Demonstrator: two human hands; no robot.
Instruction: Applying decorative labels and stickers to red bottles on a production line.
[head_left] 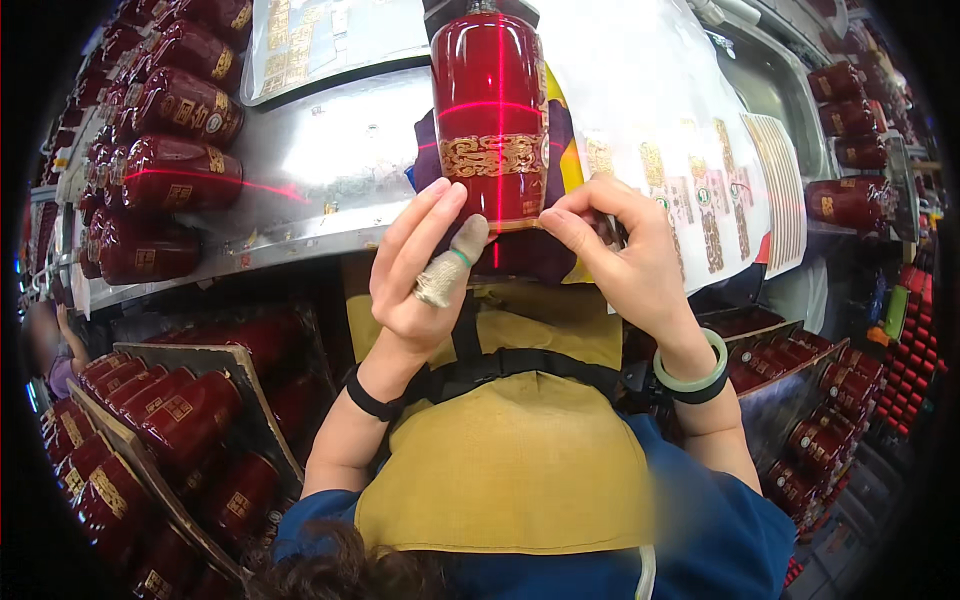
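A glossy dark red bottle (pixel 487 75) lies on its side in front of me, its base toward me, with a gold patterned band round its body. A thin gold strip (pixel 512 226) runs along the base edge. My left hand (pixel 420 265) rests its outstretched fingers at the left of the base; a cloth-like finger cot (pixel 440 278) with a green band covers its thumb. At the right end of the strip, my right hand (pixel 630 245) pinches thumb and forefinger together. Purple cloth (pixel 565 160) is under the bottle. Red light lines cross the glass.
White backing sheets with gold decals (pixel 655 165) lie to the right, beside a sheet of thin gold strips (pixel 775 190). Similar red bottles (pixel 185 172) are stacked at the left. Racks of bottles (pixel 190 415) stand below the metal table (pixel 320 150) on both sides.
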